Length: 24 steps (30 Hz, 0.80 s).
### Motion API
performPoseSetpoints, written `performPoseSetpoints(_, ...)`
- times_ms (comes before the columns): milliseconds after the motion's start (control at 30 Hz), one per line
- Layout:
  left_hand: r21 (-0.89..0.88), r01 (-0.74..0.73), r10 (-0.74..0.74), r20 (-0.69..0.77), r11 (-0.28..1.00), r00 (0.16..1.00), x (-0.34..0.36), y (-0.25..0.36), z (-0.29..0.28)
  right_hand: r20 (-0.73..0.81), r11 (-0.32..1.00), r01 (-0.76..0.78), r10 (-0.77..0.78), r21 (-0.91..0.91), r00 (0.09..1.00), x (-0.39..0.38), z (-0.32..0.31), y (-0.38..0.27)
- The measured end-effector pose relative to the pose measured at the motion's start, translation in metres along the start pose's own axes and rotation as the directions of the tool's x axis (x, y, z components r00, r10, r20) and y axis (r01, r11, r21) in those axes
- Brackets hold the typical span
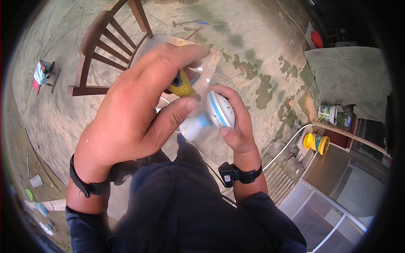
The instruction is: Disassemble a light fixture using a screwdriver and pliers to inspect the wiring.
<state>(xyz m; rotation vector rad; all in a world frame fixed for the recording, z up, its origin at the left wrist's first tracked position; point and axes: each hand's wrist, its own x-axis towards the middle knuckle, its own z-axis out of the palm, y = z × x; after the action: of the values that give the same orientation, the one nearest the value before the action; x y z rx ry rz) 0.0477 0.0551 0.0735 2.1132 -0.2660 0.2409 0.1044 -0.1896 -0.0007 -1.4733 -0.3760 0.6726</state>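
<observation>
Evidently, we find both hands occupied. The left hand [126,109] is curled, its fingers arched over and its thumb brought in below, around a yellow tool [185,86] with dark parts (mostly covered by the fingers, so we cannot tell its exact kind). The right hand [241,133] is partly closed, thumb below and forefinger above, and grips a white disc-shaped housing [223,109] by its rim; we note a light-blue band around it.

We locate the housing to the right of the yellow tool, near it and tilted, in front of the person's body. Just beside it, on the left, we see a white rounded piece [192,128] with a light-blue neck directed at the housing; blur keeps us from telling whether the two are joined.

We record a black strap [80,181] on the left wrist and a black wrist device [227,173] on the right. Beyond the left hand stands a brown wooden chair [91,33] with a slatted back, and a pale flat surface [213,63] partly shows behind the fingers. Dark greenish patches mark the ground [270,46], and at the right we observe a yellow bucket [317,143] lying on its side near a white bucket [325,112].
</observation>
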Motion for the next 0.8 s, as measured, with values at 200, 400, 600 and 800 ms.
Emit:
performPoseSetpoints(200, -0.165, 0.025, -0.026, -0.006, 0.986, 1.0, -0.002, 0.0, 0.0, -0.002, 0.999, 0.016, -0.015, 0.039, 1.0, 0.001, 0.002, -0.001)
performPoseSetpoints(400, 0.111, -0.066, 0.058, 0.071, 0.992, 0.996, -0.002, -0.003, -0.005, 0.002, 0.997, -0.037, 0.037, 0.065, 0.999, 0.002, 0.003, -0.008)
performPoseSetpoints(600, -0.162, -0.036, 0.034, -0.017, 0.986, 0.999, 0.003, 0.0, 0.003, 0.007, 0.998, 0.054, -0.054, 0.011, 0.998, 0.002, -0.001, 0.0)
performPoseSetpoints(800, 0.034, -0.079, 0.081, -0.083, 0.996, 0.993, -0.002, -0.003, 0.0, 0.033, 0.999, 0.011, -0.012, 0.033, 0.999, 0.003, 0.006, -0.006)
